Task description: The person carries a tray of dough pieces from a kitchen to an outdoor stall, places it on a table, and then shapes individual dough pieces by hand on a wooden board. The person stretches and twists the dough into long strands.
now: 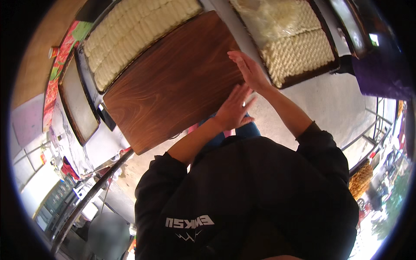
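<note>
My left hand (232,109) is over the near right edge of a dark brown wood-grain board (175,81), its fingers and thumb apart and slightly blurred. Just beyond it, my right hand (250,73) is raised at the board's right end with its palm turned toward the left. The two hands are close together, the left fingertips by the heel of the right hand; whether they touch I cannot tell. Neither holds anything. Pale dough pieces in close rows fill a dark-rimmed tray (98,85) along the board's far side.
Right of the board, a second tray (329,67) carries twisted dough strands (297,53), partly under clear plastic film (279,16). A shallow dark-rimmed tray (78,100) and a black flat object (106,117) lie at left. A dark pole (92,195) slants at lower left. Golden-brown twisted pieces (360,180) show at right.
</note>
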`<state>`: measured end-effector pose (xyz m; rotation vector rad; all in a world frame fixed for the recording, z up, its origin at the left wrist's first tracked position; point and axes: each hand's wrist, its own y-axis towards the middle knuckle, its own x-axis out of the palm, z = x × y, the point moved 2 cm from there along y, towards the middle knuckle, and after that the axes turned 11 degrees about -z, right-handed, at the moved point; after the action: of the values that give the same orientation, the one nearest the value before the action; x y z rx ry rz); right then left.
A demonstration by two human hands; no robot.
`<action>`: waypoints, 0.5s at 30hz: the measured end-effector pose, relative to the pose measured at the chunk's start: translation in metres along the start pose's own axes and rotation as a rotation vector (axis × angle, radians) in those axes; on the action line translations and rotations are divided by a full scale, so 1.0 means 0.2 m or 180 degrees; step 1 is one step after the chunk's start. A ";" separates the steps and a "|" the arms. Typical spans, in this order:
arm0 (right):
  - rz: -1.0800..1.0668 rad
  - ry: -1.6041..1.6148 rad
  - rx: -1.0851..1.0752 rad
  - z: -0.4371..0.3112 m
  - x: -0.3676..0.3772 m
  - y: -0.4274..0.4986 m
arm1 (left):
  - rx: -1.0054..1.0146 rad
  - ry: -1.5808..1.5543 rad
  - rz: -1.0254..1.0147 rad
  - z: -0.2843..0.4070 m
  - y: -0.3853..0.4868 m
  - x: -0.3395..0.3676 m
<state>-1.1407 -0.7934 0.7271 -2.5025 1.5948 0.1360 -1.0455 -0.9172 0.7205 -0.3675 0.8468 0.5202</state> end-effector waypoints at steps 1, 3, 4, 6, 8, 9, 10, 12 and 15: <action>0.0111 0.0301 -0.0015 0.00 -0.06 -0.08 | 0.0370 -0.0063 -0.0173 0.06 0.04 0.03; 0.0353 0.0460 -0.0162 0.02 -0.19 -0.30 | 0.0590 -0.0184 -0.0373 0.17 0.12 0.07; 0.0575 0.0316 0.0117 0.05 -0.25 -0.43 | 0.0546 -0.0035 -0.0181 0.20 0.15 0.06; 0.0900 0.0381 0.0555 0.15 -0.32 -0.67 | 0.0364 0.0243 0.0011 0.24 0.22 0.04; 0.0886 0.1019 0.1132 0.30 -0.31 -0.85 | 0.0028 0.0593 0.0085 0.25 0.27 0.01; 0.0721 0.1249 0.1376 0.37 -0.29 -0.90 | -0.0107 0.0815 0.0189 0.24 0.29 0.00; 0.0657 0.1376 0.1996 0.44 -0.27 -0.95 | -0.0250 0.1041 0.0261 0.23 0.30 -0.01; 0.0810 0.2089 0.1742 0.54 -0.22 -0.95 | -0.0268 0.1463 0.0190 0.19 0.30 0.00; 0.0954 0.2938 0.1434 0.63 -0.18 -0.85 | -0.0342 0.1811 -0.0002 0.11 0.26 0.05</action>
<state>-0.9996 -0.6672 0.6254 -2.0186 1.9564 -1.3486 -1.0565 -0.8614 0.7212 -0.6302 1.3696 0.4664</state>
